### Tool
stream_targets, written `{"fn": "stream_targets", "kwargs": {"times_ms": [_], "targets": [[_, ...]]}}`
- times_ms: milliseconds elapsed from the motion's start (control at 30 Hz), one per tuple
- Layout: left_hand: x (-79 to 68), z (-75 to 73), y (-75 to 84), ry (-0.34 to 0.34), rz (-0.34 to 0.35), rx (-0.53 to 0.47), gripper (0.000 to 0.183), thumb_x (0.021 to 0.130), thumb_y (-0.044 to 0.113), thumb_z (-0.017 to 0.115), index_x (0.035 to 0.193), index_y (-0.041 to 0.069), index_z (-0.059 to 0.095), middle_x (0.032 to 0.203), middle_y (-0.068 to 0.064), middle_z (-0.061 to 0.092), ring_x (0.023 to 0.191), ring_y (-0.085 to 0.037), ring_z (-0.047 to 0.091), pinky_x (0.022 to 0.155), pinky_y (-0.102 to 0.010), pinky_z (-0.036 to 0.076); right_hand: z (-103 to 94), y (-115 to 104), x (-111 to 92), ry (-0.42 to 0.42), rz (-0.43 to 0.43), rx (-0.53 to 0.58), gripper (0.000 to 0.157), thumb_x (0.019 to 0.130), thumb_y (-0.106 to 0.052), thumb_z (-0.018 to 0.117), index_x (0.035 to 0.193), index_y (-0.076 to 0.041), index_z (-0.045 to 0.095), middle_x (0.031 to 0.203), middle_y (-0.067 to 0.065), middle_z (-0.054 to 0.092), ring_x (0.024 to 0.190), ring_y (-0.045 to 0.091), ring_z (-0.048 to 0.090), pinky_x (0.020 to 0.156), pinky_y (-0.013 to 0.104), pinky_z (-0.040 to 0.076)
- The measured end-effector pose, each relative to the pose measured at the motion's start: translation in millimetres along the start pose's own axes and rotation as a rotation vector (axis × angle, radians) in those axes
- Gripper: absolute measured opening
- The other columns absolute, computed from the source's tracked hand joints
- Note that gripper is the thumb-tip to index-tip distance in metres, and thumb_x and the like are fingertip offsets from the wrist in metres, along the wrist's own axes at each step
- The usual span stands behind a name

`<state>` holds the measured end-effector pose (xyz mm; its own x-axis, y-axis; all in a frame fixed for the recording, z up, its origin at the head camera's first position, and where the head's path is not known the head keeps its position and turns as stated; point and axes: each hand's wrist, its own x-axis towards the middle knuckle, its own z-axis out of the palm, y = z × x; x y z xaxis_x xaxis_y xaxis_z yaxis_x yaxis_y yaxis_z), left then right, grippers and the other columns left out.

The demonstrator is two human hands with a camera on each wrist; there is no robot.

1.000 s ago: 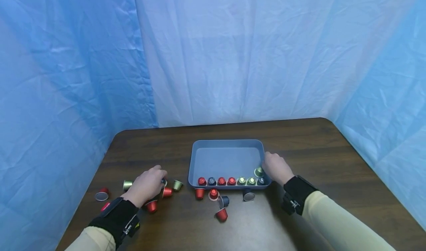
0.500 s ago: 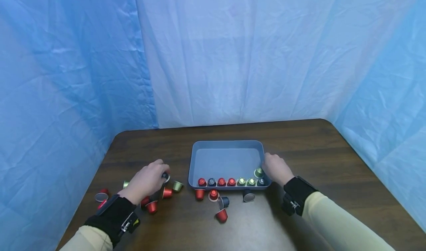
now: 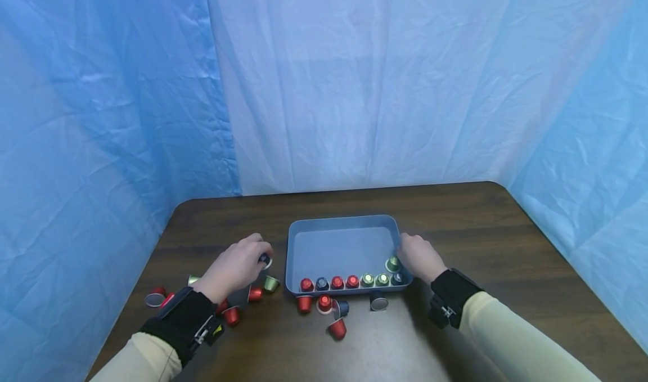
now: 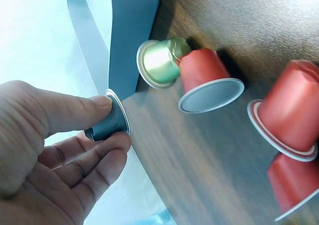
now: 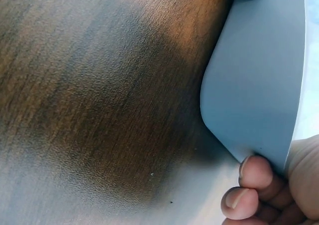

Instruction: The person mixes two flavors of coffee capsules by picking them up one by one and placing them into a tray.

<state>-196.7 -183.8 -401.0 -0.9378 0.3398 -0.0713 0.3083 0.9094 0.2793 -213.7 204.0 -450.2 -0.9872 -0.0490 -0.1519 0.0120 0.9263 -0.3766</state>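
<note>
My left hand pinches a dark blue coffee capsule between thumb and fingers, left of the blue-grey tray. With curled fingers, my right hand grips the tray's right wall; in the right wrist view the fingertips press its outer side, and the thumb is mostly hidden. Along the tray's near wall stands a row of red, dark blue and green capsules, rims down. One more green capsule sits behind the row's right end, beside my right hand.
Near the tray's front lie red capsules and dark blue capsules. Under and around my left forearm are several more, among them a green capsule and a red capsule. Blue sheeting hangs behind the wooden table.
My left hand has moved right, toward the tray, carrying the dark blue capsule. The tray's left end has shifted slightly nearer to me. My right hand has kept its grip, hardly moving.
</note>
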Motion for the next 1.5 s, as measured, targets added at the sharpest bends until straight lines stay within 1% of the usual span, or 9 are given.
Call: {"fn": "stream_targets", "kwargs": {"times_ms": [167,267,400,600,900,1033,1200,1367,1500], "targets": [[3.7,0.3,5.2,0.012,0.018,-0.012,0.020,0.088,0.008,0.079,0.107,0.013,0.076,0.099,-0.002,0.061,0.085,-0.017,0.063,0.081,-0.039,0.060,-0.1,1,2,-0.004,0.007,-0.007,0.024,0.102,-0.010,0.053,0.115,0.010,0.059,0.081,0.011,0.060,0.066,0.020,0.060,0.057,0.030,0.050],[7.2,1.3,13.0,0.020,0.040,-0.009,0.019,0.089,0.009,0.079,0.107,0.013,0.075,0.101,-0.002,0.062,0.085,-0.017,0.062,0.082,-0.038,0.060,-0.3,1,3,-0.012,0.015,-0.002,0.024,0.102,-0.010,0.053,0.115,0.009,0.059,0.081,0.011,0.060,0.066,0.020,0.060,0.057,0.031,0.050],[14.1,4.5,28.8,0.006,0.066,0.001,0.023,0.089,0.010,0.079,0.111,0.012,0.075,0.104,-0.003,0.062,0.087,-0.017,0.062,0.085,-0.039,0.059,-1.0,3,3,-0.014,0.017,0.003,0.024,0.102,-0.010,0.052,0.115,0.009,0.059,0.081,0.012,0.060,0.066,0.020,0.060,0.057,0.030,0.050],[26.8,9.9,57.8,-0.026,0.144,0.006,0.024,0.089,0.012,0.080,0.113,0.012,0.075,0.103,-0.002,0.062,0.089,-0.016,0.061,0.086,-0.037,0.058,-1.5,7,3,0.002,-0.001,0.005,0.023,0.101,-0.009,0.053,0.113,0.010,0.060,0.080,0.011,0.060,0.066,0.020,0.059,0.056,0.031,0.050],[46.7,29.3,98.2,-0.084,0.259,0.033,0.026,0.092,0.016,0.078,0.118,0.014,0.076,0.103,0.000,0.063,0.095,-0.014,0.064,0.086,-0.032,0.057,-2.4,6,3,0.002,-0.004,-0.004,0.024,0.102,-0.010,0.054,0.114,0.009,0.060,0.081,0.011,0.061,0.067,0.020,0.060,0.058,0.031,0.050],[53.8,36.1,110.9,-0.093,0.286,0.055,0.026,0.092,0.016,0.077,0.118,0.016,0.076,0.104,0.001,0.064,0.096,-0.013,0.064,0.086,-0.030,0.056,-3.2,4,3,-0.004,-0.004,0.003,0.025,0.102,-0.011,0.054,0.115,0.009,0.060,0.081,0.012,0.061,0.067,0.020,0.060,0.058,0.031,0.051],[59.9,39.4,126.6,-0.116,0.317,0.085,0.028,0.092,0.013,0.077,0.119,0.017,0.076,0.105,0.001,0.063,0.094,-0.011,0.062,0.083,-0.026,0.055,-3.7,4,2,-0.002,-0.005,0.009,0.024,0.102,-0.010,0.053,0.114,0.009,0.060,0.080,0.011,0.061,0.066,0.020,0.060,0.058,0.030,0.051],[65.5,42.4,138.7,-0.140,0.331,0.069,0.033,0.093,0.008,0.074,0.124,0.017,0.074,0.109,0.001,0.063,0.099,-0.012,0.062,0.086,-0.025,0.054,-3.0,6,2,0.010,-0.022,0.003,0.024,0.102,-0.010,0.052,0.113,0.010,0.060,0.080,0.011,0.061,0.066,0.020,0.059,0.058,0.031,0.050],[71.3,47.2,145.6,-0.136,0.351,0.047,0.034,0.094,0.004,0.070,0.127,0.016,0.073,0.111,0.001,0.064,0.102,-0.011,0.062,0.089,-0.025,0.054,-2.5,6,2,0.009,-0.013,0.003,0.024,0.102,-0.010,0.053,0.115,0.009,0.061,0.081,0.011,0.061,0.067,0.020,0.060,0.059,0.031,0.050]]}}
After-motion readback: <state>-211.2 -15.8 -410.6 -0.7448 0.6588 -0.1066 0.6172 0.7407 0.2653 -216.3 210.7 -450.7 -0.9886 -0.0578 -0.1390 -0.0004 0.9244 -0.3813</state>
